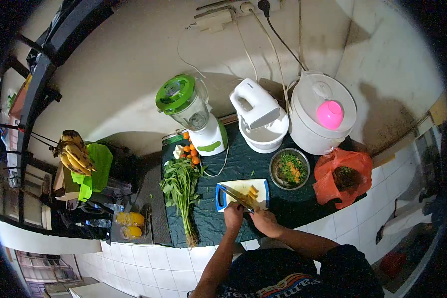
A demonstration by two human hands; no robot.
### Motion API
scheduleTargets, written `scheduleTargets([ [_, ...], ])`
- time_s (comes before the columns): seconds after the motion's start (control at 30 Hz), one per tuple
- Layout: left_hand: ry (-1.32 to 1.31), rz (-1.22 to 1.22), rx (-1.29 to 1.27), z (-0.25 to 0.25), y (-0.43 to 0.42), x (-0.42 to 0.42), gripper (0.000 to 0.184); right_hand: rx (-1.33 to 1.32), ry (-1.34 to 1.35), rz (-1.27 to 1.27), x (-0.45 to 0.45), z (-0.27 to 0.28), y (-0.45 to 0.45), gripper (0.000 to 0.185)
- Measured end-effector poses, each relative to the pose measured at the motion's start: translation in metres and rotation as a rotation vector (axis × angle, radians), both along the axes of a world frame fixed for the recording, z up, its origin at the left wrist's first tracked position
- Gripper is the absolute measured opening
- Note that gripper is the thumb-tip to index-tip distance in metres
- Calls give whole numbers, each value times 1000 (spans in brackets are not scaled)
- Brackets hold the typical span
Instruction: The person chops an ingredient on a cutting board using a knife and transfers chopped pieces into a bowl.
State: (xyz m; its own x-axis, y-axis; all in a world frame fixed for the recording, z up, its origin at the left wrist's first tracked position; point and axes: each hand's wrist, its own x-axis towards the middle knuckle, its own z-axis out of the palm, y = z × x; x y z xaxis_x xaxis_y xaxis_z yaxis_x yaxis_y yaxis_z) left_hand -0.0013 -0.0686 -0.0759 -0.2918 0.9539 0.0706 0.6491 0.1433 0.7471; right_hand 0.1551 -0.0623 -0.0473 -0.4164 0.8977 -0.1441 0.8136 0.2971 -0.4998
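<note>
A knife [236, 197] slants over a white cutting board [232, 187] with a blue rim, its blade pointing to the upper left. My right hand [264, 221] is closed on its handle just past the board's lower edge. Yellow-orange cut pieces [251, 192] lie on the board beside the blade. At the board's lower left edge is my left hand [234, 216], its fingers drawn together; what they hold, if anything, is hidden. A metal bowl [273, 182] of chopped greens and orange bits stands to the right of the board.
Left of the board lie leafy greens [180, 184] and several small orange vegetables [195, 160]. Behind stand a blender [207, 136], a stand mixer [255, 105] and a white rice cooker [303, 116] bearing a pink bowl [329, 114]. A red plastic bag [325, 186] sits at the right.
</note>
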Motion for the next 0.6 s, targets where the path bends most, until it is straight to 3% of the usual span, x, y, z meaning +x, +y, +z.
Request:
scheduleTargets([
  [0.2, 37, -14, 51, 0, -3, -2, 12, -144, 57, 8, 16, 13, -4, 38],
  [0.27, 12, -31, 89, 4, -2, -2, 13, -117, 246, -49, 13, -2, -4, 42],
  [0.47, 55, -53, 40, -4, -8, -3, 13, -153, 187, -56, 6, -32, 1, 43],
  [0.6, 92, -99, -10, 0, -6, -3, 14, -133, 72, -25, 4, 7, 9, 41],
])
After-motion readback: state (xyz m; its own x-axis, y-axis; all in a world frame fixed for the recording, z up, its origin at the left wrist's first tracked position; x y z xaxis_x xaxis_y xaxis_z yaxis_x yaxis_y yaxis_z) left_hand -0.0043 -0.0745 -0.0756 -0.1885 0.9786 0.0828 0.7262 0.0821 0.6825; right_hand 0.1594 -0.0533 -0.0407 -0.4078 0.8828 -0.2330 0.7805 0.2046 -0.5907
